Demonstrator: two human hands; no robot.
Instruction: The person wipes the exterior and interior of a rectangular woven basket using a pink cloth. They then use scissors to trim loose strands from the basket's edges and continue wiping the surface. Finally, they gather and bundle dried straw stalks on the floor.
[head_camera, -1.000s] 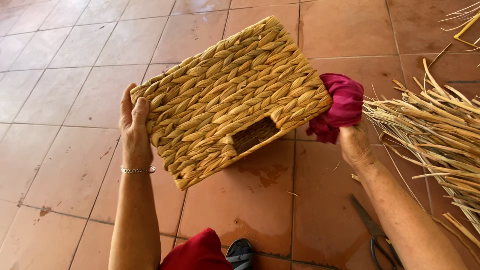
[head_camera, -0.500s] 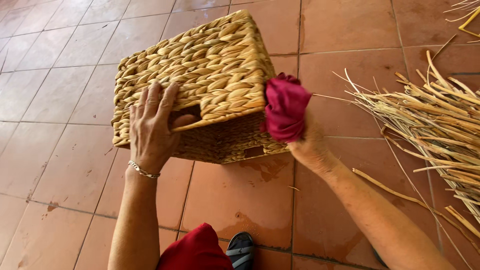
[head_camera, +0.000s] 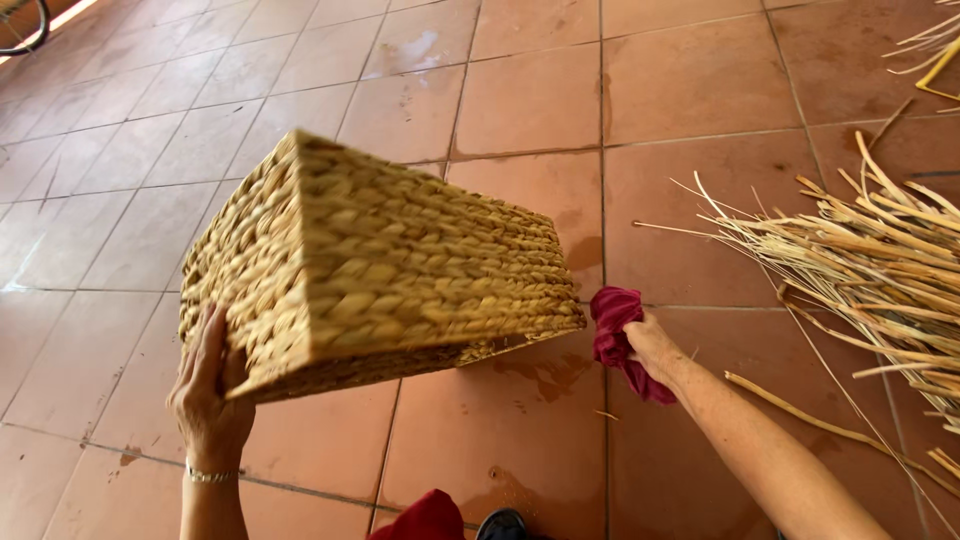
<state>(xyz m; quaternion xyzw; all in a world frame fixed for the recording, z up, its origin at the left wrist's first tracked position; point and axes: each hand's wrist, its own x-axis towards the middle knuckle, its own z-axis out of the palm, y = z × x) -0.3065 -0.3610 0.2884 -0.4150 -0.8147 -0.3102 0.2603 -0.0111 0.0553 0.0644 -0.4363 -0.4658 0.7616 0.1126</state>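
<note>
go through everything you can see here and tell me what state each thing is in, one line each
Basket: tipped up on an edge, bottom and side facing the camera.
Left hand: gripping the basket's lower corner.
Right hand: closed on the cloth.
Cloth: red, bunched, beside the basket's corner; contact unclear.
Straw: loose pile on the floor.
Floor tiles: some damp patches.

A basket-weaving work area is shown, laid with terracotta floor tiles (head_camera: 690, 90). A heap of dried straw (head_camera: 880, 270) is spread on the floor at the right, and a finished woven basket (head_camera: 370, 265) is being handled beside it.
</note>
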